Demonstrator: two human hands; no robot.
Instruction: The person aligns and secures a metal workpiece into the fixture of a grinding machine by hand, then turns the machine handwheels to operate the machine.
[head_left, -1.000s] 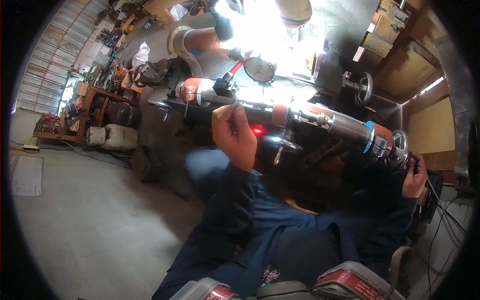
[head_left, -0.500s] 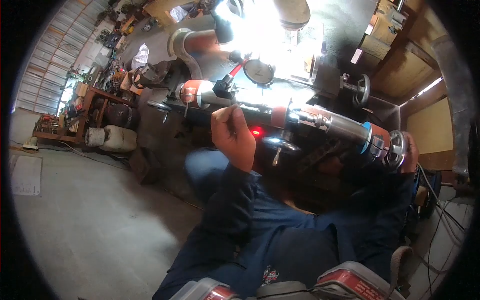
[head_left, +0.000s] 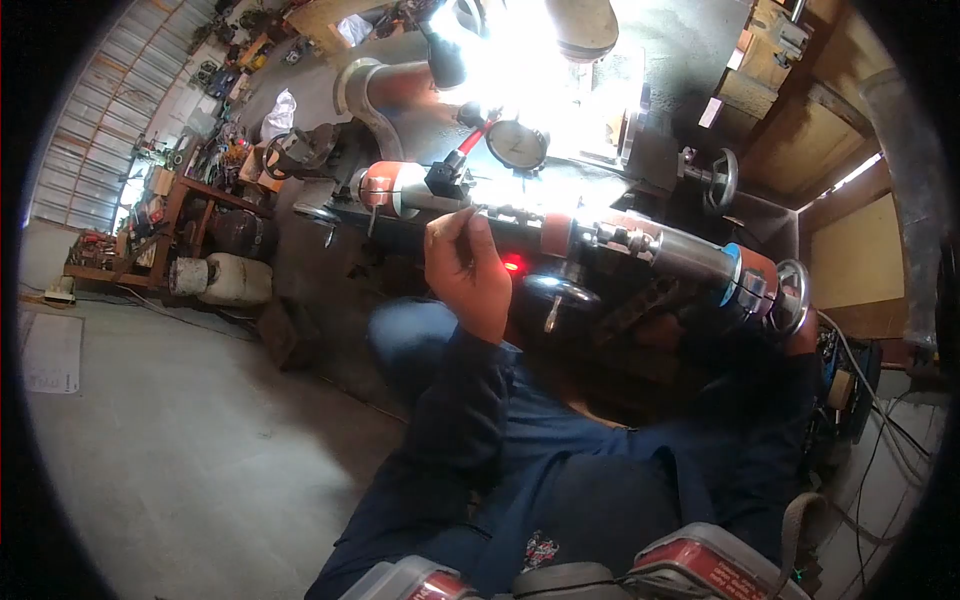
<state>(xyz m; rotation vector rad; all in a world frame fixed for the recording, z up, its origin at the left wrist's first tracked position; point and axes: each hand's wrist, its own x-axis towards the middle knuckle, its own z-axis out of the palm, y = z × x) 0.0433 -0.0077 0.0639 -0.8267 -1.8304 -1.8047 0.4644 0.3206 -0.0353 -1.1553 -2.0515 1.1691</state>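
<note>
My left hand (head_left: 468, 265) is closed in a pinch, thumb and forefinger together at the left end of a thin stepped metal shaft (head_left: 520, 214). Glare and the fingertips hide exactly what lies between them. The shaft is set along a lathe-like machine, between an orange-banded holder (head_left: 390, 188) and the steel tailstock barrel (head_left: 695, 256). Just above it stands a round dial gauge (head_left: 518, 146) beside a black block with a red arm (head_left: 470, 140). At the right end my right hand (head_left: 803, 335) grips the lower rim of a handwheel (head_left: 791, 298); its fingers are mostly hidden.
A chrome wheel with a handle (head_left: 562, 290) projects below the shaft. Another handwheel (head_left: 722, 182) stands behind. A very bright lamp (head_left: 448, 50) washes out the middle. Cluttered shelving (head_left: 165, 235) and a dirty white tank (head_left: 240, 277) are at left, cables (head_left: 875, 430) at right.
My right hand has moved down and slightly left around the handwheel's rim, and the wheel looks turned. My left hand stays pinched in nearly the same place.
</note>
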